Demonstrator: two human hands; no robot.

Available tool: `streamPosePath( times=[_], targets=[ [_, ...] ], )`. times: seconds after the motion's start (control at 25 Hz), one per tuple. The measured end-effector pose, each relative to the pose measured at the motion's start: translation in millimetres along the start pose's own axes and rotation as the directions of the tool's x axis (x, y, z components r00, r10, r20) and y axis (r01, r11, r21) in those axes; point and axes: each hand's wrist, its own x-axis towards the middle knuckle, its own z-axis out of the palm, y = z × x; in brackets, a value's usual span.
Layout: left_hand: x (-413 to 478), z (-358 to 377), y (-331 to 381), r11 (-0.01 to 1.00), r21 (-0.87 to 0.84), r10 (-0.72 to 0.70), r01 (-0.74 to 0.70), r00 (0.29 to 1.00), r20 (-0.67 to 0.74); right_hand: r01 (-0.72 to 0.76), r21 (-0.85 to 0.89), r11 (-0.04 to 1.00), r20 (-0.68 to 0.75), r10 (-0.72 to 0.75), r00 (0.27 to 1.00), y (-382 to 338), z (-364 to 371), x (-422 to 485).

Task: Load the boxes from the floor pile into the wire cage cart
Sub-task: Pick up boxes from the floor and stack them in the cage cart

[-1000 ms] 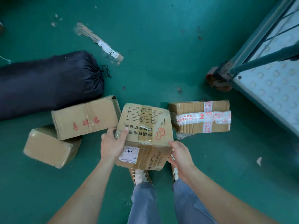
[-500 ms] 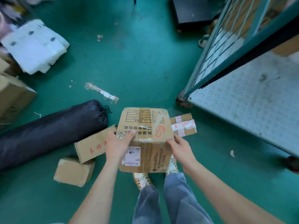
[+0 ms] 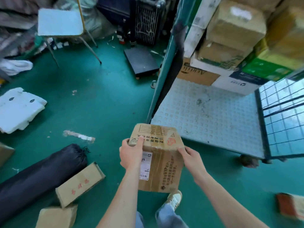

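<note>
I hold a brown cardboard box (image 3: 162, 155) with a white shipping label and red stamp in front of me, above the floor. My left hand (image 3: 130, 153) grips its left top edge; my right hand (image 3: 191, 159) grips its right side. The wire cage cart (image 3: 212, 117) stands just beyond, its studded grey deck bare at the front. Several boxes (image 3: 233, 35) are stacked at the cart's back. Two more cardboard boxes (image 3: 79, 183) (image 3: 56, 217) lie on the green floor at lower left.
A long black drawstring bag (image 3: 41, 175) lies beside the floor boxes. White foam (image 3: 18, 109) sits at left, a strip of torn tape (image 3: 79, 136) near it. A platform scale (image 3: 141, 61) and a folding table (image 3: 60, 22) stand behind. The cart's mesh side (image 3: 283, 116) is at right.
I have straightened up and lifted the box from the floor pile. My view has swung up and right, so the cart's deck and stacked boxes now fill the right side.
</note>
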Motion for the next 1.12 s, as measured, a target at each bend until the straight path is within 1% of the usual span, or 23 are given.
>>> streamPosePath(
  times=[0.08,0.16,0.28,0.36,0.44,0.48,0.56,0.68,0.76,0.96,1.12],
  targets=[
    [-30,28,29,0.998,0.055,-0.003,0.0,0.999,0.05,0.002,-0.018,1.0,-0.057,-0.003,0.998,-3,-47,5],
    [-51,51,53,0.997,0.067,0.034,-0.047,0.983,0.183,0.011,-0.055,0.998,-0.13,-0.018,0.991,-7,-93,16],
    [-77,79,93,0.983,0.076,0.126,-0.167,0.914,0.385,0.044,-0.077,0.996,-0.215,-0.06,0.975,-18,-169,28],
    [-100,94,127,0.961,0.114,0.172,-0.253,0.865,0.471,0.093,-0.105,0.99,-0.245,-0.116,0.962,-31,-219,31],
    [-118,114,157,0.933,0.153,0.215,-0.326,0.845,0.489,0.148,-0.119,0.982,-0.261,-0.174,0.949,-41,-256,33],
    [-128,125,169,0.921,0.145,0.253,-0.361,0.84,0.481,0.169,-0.116,0.979,-0.266,-0.194,0.944,-42,-273,34],
    [-146,147,192,0.914,0.107,0.302,-0.392,0.831,0.467,0.178,-0.105,0.978,-0.293,-0.201,0.935,-38,-302,38],
    [-175,174,226,0.893,0.069,0.36,-0.445,0.796,0.486,0.194,-0.075,0.978,-0.339,-0.208,0.918,-34,-343,38],
    [-187,188,247,0.872,0.06,0.397,-0.485,0.775,0.491,0.222,-0.047,0.974,-0.338,-0.225,0.914,-36,-367,38],
    [-218,216,306,0.779,0.047,0.511,-0.625,0.676,0.531,0.27,0.011,0.963,-0.388,-0.245,0.888,-48,-428,44],
    [-223,233,346,0.715,0.029,0.57,-0.698,0.606,0.555,0.289,0.014,0.957,-0.374,-0.263,0.889,-58,-461,60]
  ],
)
